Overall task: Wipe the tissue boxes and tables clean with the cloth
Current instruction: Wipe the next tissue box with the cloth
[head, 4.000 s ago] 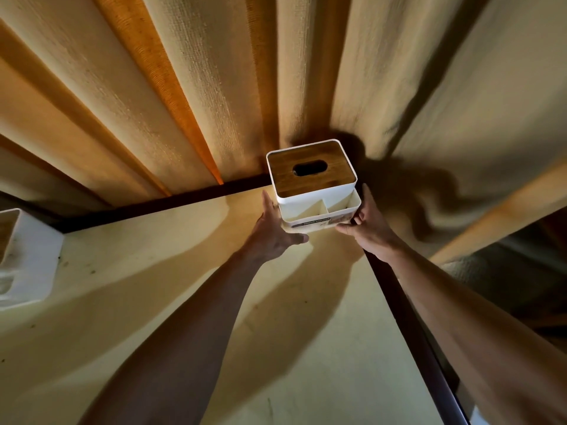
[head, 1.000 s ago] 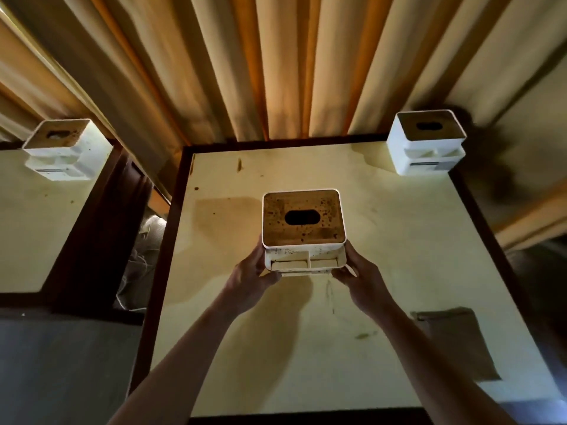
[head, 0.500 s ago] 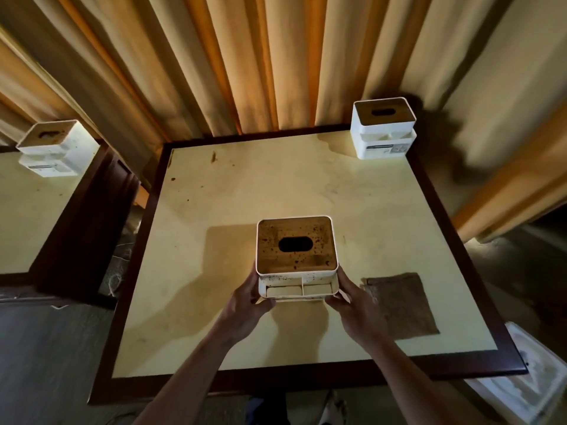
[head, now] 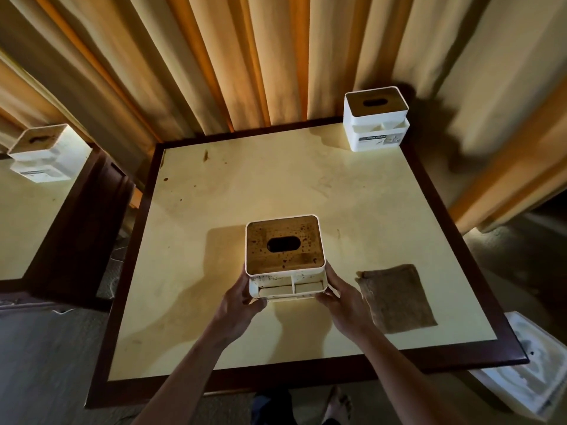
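Placement comes first: we set the spotted tissue box [head: 285, 256], gripped at its sides by left hand [head: 237, 305] and right hand [head: 343, 302] with curled fingers, flat on the tabletop [head: 276, 185], then fetch the cloth [head: 395, 297] just right.

Held tissue box [head: 284, 256]: white, with a wooden lid and an oval slot; dark spots are seen on the lid and the front. It is kept upright near the middle of the table, gripped at both sides.
Second tissue box [head: 376, 118]: white, upright, placed at the far right corner.
Third tissue box [head: 46, 153]: white, placed on the neighbouring table [head: 21, 216].
Cloth [head: 397, 299]: brown, laid flat near the right front edge.
Table [head: 276, 185]: cream top with a dark frame; small stains are seen.
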Demonstrator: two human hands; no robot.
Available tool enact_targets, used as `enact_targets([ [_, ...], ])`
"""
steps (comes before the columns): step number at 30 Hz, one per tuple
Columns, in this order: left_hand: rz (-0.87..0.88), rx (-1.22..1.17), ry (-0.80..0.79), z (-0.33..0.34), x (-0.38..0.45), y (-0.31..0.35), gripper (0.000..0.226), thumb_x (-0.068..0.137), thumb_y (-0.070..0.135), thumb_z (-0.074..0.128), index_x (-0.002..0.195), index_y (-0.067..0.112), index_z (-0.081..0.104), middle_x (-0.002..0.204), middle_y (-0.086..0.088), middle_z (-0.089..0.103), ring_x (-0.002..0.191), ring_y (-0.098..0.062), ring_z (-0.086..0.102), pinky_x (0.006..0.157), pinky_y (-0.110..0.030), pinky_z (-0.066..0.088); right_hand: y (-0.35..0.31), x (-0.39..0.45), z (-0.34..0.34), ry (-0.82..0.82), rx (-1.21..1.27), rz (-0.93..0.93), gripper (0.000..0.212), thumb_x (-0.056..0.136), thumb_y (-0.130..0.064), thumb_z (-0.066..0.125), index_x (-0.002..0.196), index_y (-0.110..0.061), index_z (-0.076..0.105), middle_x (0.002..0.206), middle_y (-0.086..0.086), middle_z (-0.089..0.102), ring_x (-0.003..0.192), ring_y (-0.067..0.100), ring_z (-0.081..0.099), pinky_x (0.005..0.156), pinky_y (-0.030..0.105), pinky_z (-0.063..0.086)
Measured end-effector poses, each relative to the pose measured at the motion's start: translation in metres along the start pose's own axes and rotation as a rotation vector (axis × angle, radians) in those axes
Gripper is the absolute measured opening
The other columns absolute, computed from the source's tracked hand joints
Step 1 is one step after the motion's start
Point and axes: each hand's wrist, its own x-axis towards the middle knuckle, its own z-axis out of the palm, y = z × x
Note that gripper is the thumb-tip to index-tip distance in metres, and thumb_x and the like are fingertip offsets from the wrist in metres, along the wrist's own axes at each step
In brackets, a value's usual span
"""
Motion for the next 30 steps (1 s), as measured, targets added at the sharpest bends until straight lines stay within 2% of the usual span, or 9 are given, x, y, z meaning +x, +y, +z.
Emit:
enact_targets([
  [3, 0.000, -0.021, 0.001, 0.001, 0.004, -0.003, 0.078, 0.081, 0.000, 0.065, 0.151, 0.020, 0.036, 0.130, -0.002, 0.065, 0.121, -0.024, 0.060, 0.106, -0.046, 0.047, 0.003, 0.004, 0.000, -0.011, 0.018, 0.020, 0.070, 0.092, -0.001, 0.060, 0.151, -0.027, 0.032, 0.127, -0.011, 0.063, 0.106, -0.020, 0.054, 0.087, 0.004, 0.043],
  [8, 0.023, -0.094, -0.031, -0.001, 0.004, -0.007, 0.098, 0.076, -0.014, 0.063, 0.157, 0.025, 0.025, 0.149, -0.002, 0.050, 0.135, -0.027, 0.049, 0.107, -0.048, 0.045, 0.009, 0.008, -0.002, -0.070, -0.020, 0.019, 0.078, 0.092, 0.000, 0.059, 0.152, -0.037, 0.026, 0.137, -0.014, 0.055, 0.125, -0.001, 0.052, 0.100, 0.019, 0.046],
  [12, 0.008, -0.270, 0.268, -0.012, 0.005, 0.014, 0.101, 0.060, 0.021, 0.064, 0.153, 0.003, 0.028, 0.158, 0.012, 0.020, 0.151, -0.021, 0.022, 0.104, -0.036, 0.041, 0.007, -0.004, -0.014, -0.054, -0.170, -0.021, 0.072, 0.098, -0.020, 0.055, 0.154, -0.037, 0.012, 0.142, -0.018, 0.030, 0.127, 0.003, 0.042, 0.087, 0.012, 0.045],
  [17, 0.186, 0.397, 0.168, -0.034, 0.049, 0.054, 0.106, 0.079, 0.056, 0.075, 0.159, 0.026, 0.013, 0.168, 0.004, -0.003, 0.152, -0.010, -0.003, 0.123, -0.043, 0.010, 0.024, -0.025, -0.068, 0.073, -0.555, -0.213, 0.047, 0.098, -0.013, 0.055, 0.141, -0.027, 0.043, 0.126, -0.002, 0.061, 0.078, -0.013, 0.058, 0.062, -0.001, 0.042],
  [19, 0.215, 0.580, -0.007, -0.027, 0.065, 0.081, 0.121, 0.070, 0.072, 0.071, 0.160, 0.029, 0.002, 0.166, 0.006, -0.014, 0.150, -0.008, -0.017, 0.121, -0.039, 0.000, 0.034, -0.029, -0.097, 0.030, -0.767, -0.260, 0.040, 0.094, -0.015, 0.061, 0.134, -0.021, 0.056, 0.132, 0.002, 0.059, 0.093, -0.001, 0.062, 0.065, -0.005, 0.037],
  [21, 0.244, 0.804, -0.168, -0.019, 0.081, 0.098, 0.138, 0.055, 0.095, 0.057, 0.157, 0.033, -0.012, 0.161, 0.009, -0.029, 0.145, -0.005, -0.033, 0.120, -0.042, -0.011, 0.045, -0.029, -0.123, -0.032, -0.991, -0.344, 0.045, 0.090, -0.030, 0.067, 0.133, -0.022, 0.057, 0.145, 0.000, 0.048, 0.112, 0.014, 0.062, 0.079, 0.007, 0.045],
  [23, 0.232, 1.028, -0.284, -0.014, 0.095, 0.106, 0.143, 0.051, 0.098, 0.053, 0.153, 0.035, -0.024, 0.155, 0.010, -0.040, 0.139, -0.004, -0.042, 0.118, -0.046, -0.018, 0.052, -0.024, -0.141, -0.210, -1.170, -0.362, 0.064, 0.090, -0.055, 0.051, 0.147, -0.028, 0.038, 0.163, -0.002, 0.014, 0.142, 0.020, 0.034, 0.098, 0.035, 0.048],
  [26, 0.171, 1.204, -0.400, -0.009, 0.104, 0.118, 0.149, 0.051, 0.091, 0.063, 0.150, 0.033, -0.032, 0.152, 0.010, -0.044, 0.136, -0.006, -0.046, 0.115, -0.047, -0.022, 0.055, -0.010, -0.162, -0.452, -1.372, -0.390, 0.084, 0.084, -0.068, 0.026, 0.155, -0.034, -0.002, 0.157, -0.006, -0.033, 0.146, 0.019, -0.016, 0.117, 0.046, 0.021],
  [30, 0.080, 1.281, -0.491, -0.006, 0.108, 0.129, 0.153, 0.051, 0.084, 0.069, 0.149, 0.029, -0.034, 0.154, 0.008, -0.042, 0.138, -0.010, -0.043, 0.119, -0.050, -0.017, 0.063, 0.008, -0.171, -0.562, -1.457, -0.500, 0.089, 0.086, -0.067, 0.028, 0.152, -0.031, -0.019, 0.154, -0.004, -0.038, 0.145, 0.018, -0.027, 0.122, 0.049, 0.010],
])
